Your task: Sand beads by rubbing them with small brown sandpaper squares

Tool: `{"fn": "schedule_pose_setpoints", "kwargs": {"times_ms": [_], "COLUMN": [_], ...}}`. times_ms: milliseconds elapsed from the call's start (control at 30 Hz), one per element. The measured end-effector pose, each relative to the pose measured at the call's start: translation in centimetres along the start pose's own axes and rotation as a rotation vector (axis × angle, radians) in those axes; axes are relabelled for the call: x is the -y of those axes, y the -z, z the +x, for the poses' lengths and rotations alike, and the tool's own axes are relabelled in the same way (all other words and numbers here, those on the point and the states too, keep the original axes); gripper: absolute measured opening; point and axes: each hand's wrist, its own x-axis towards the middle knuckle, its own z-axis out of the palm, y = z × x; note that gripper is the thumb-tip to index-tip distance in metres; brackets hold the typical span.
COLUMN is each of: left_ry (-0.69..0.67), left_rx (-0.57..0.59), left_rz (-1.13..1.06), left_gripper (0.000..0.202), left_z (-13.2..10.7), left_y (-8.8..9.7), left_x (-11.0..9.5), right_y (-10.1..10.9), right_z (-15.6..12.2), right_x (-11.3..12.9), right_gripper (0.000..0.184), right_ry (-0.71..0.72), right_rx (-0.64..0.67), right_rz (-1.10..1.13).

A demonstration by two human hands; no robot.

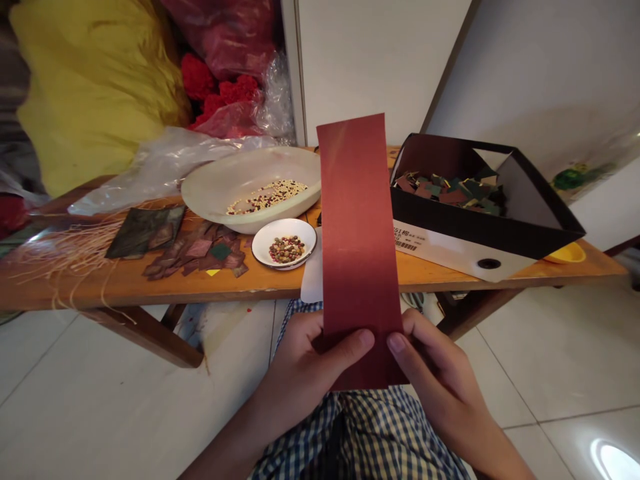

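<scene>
One strip of red-brown paper [359, 233] stands upright over the lap, its lower end held between the left hand [300, 380] and the right hand [440, 380]. Its upper end is unsupported and overlaps the table [100, 287] in this view.

Hand state: both hands are closed on the lower end of the strip. The left thumb [357, 343] and right thumb [397, 343] press on the front face, and the remaining fingers are mostly hidden behind it. Neither hand holds a second item.

Step in hand: the strip is being held up in a two-handed pinch. Any next move calls for one hand to keep this hold while the other shifts, so that the upright strip does not fold.

Beyond the strip, a white bowl [210, 190] holding mixed seeds [267, 197] sits on the table beside a small white dish [260, 250] of beans [287, 250]. To the right, a black-and-white box [450, 230] contains cut paper pieces [447, 190]. Dark paper scraps [195, 253] and pale straw fibres [65, 250] lie at the left. White floor tiles [100, 400] extend below the table.
</scene>
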Motion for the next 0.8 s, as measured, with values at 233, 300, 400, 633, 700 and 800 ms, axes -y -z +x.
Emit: {"fn": "schedule_pose_setpoints", "kwargs": {"times_ms": [233, 300, 400, 633, 700, 800], "left_ry": [-0.009, -0.016, -0.030, -0.050, -0.056, -0.067], "left_rx": [-0.019, -0.021, -0.023, -0.036, -0.037, -0.020], "left_rz": [0.008, 0.006, 0.015, 0.011, 0.003, -0.026], "left_gripper": [0.019, 0.019, 0.018, 0.018, 0.017, 0.014], "left_z": [0.08, 0.09, 0.09, 0.01, -0.04, -0.11], "left_y": [0.14, 0.14, 0.14, 0.01, -0.07, -0.18], "left_x": [0.18, 0.17, 0.09, 0.17, 0.24, 0.23], "right_y": [-0.09, -0.13, -0.19, -0.18, -0.19, -0.27], "right_z": [0.12, 0.15, 0.19, 0.06, -0.01, -0.11], "right_x": [0.07, 0.07, 0.12, 0.23, 0.16, 0.05], "right_gripper": [0.020, 0.020, 0.020, 0.019, 0.019, 0.019], "right_ry": [0.031, 0.034, 0.040, 0.034, 0.044, 0.048], "right_rx": [-0.005, -0.011, -0.008, -0.001, -0.008, -0.013], "right_rz": [0.009, 0.004, 0.008, -0.002, -0.013, -0.026]}}
